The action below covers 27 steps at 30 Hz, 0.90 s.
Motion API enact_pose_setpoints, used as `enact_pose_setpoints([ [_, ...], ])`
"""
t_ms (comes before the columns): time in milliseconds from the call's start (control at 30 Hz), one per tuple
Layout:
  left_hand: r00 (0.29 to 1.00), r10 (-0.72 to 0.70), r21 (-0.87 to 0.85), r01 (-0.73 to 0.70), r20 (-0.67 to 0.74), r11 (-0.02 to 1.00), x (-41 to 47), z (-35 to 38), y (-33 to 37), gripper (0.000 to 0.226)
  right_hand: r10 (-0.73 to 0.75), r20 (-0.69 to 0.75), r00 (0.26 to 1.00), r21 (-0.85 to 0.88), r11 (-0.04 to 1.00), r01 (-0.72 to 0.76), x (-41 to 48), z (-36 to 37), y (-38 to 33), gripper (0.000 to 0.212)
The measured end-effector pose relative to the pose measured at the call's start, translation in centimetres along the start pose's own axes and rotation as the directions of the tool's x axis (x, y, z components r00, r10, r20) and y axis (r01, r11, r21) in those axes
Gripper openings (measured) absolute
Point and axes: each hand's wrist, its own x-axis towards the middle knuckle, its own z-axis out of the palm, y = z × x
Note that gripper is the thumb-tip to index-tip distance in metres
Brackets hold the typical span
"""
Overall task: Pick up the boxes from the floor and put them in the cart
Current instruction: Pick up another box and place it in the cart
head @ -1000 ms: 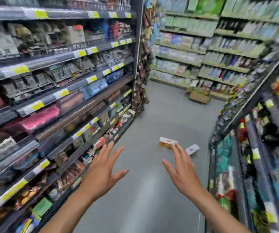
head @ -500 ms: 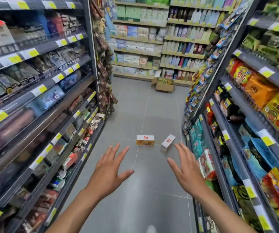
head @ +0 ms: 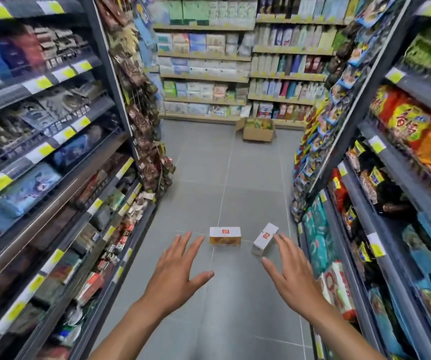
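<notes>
both boxes, the orange box (head: 225, 236) and white box (head: 264, 239), lie on the floor at lower centre, both hands, left hand (head: 174, 278) and right hand (head: 292, 276), empty with fingers spread; no cart in view.

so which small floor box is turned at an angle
The white box nearest the right hand; the other box lies square to the aisle, showing an orange side.
</notes>
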Motion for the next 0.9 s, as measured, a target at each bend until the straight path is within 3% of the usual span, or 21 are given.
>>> enact_pose_setpoints([
  [200, 1.000, -0.012, 0.009, 0.012, 0.029, 1.000, 8.3, 0.9, -1.0, 0.086, 0.018, 0.029, 0.999, 0.047, 0.999, -0.019, 9.0, 0.1, 1.8, 0.083],
  [600, 0.990, -0.031, -0.051, 0.038, 0.135, 0.998, 28.1, 2.1, -7.5, 0.085, 0.114, 0.099, 0.989, -0.006, 0.993, -0.114, 27.0, 3.8, 5.1, 0.098],
  [900, 0.947, -0.073, -0.033, 0.088, 0.313, 0.996, 41.5, 9.5, -12.6, 0.091, 0.232, 0.213, 0.949, -0.027, 0.972, -0.231, 38.8, 11.7, 11.6, 0.075],
])
